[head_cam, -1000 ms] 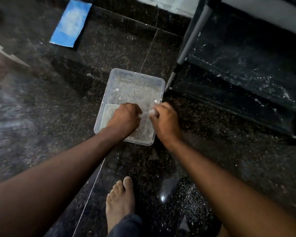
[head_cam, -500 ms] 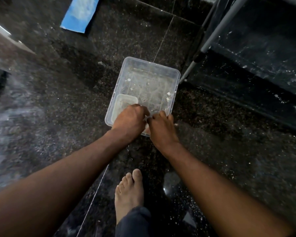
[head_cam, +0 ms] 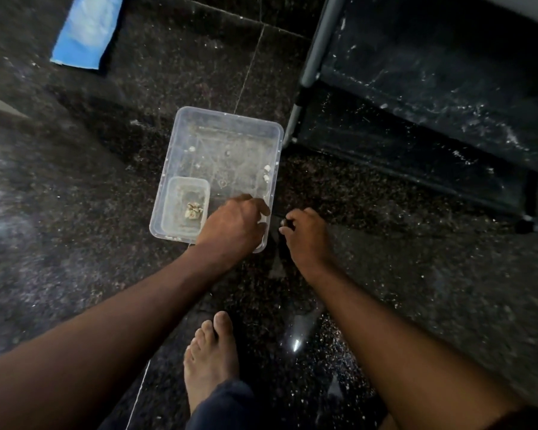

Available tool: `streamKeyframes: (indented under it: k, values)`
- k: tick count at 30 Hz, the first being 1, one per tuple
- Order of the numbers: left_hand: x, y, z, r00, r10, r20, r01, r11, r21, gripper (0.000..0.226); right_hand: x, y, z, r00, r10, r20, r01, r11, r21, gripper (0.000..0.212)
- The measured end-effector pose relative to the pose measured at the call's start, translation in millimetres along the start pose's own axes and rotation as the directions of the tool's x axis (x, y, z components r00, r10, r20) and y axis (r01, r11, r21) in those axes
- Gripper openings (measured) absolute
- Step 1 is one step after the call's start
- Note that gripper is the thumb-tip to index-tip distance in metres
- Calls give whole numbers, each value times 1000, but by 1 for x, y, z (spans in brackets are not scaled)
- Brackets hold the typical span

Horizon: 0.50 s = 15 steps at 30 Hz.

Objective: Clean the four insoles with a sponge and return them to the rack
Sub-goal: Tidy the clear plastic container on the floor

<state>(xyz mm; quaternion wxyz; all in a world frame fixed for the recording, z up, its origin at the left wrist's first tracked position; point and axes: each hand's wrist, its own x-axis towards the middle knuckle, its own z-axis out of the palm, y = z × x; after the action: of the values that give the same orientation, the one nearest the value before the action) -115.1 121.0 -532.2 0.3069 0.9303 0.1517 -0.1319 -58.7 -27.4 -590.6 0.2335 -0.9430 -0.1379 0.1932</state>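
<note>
A: Your right side is blocked by the rack (head_cam: 432,97); its leg (head_cam: 316,54) stands just beside the clear tub (head_cam: 180,144).
B: Open floor (head_cam: 59,228) lies left of the tub.

Floor (head_cam: 75,212): you are over dark, speckled polished stone, with a thin pale joint line running from the top centre down past your foot; white flecks are scattered across it.
Tub (head_cam: 180,144): a clear plastic tub sits on the floor just left of the rack's leg, with pale crumbs stuck inside.
Small box (head_cam: 172,209): a smaller clear box sits in the tub's near-left corner, holding a crumpled pale scrap.
Blue sheet (head_cam: 86,29): lies flat on the floor at your far left, well apart from the tub.
Rack (head_cam: 316,48): its grey leg stands on the floor at your right.
Foot (head_cam: 210,361): your bare foot rests on the floor, near the tub.
</note>
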Motion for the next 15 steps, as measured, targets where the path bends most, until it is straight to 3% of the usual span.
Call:
streamKeyframes:
  k: [4,8,12,15]
  values:
    - [2,0,2,1000,-20,23,19,999,37,29,3,2,3,994,-97,41,97,995,8,7]
    - [-1,-10,-1,999,-30,-20,31,999,41,28,3,1,8,992,-120,-34,119,992,-31,6]
    - [-6,-25,-7,997,-51,-55,52,998,19,28,1,-2,2,980,-51,-192,69,994,86,8]
    - [-10,-33,-9,998,-53,-35,53,999,7,31,-6,-13,-2,966,-124,-228,159,977,142,14]
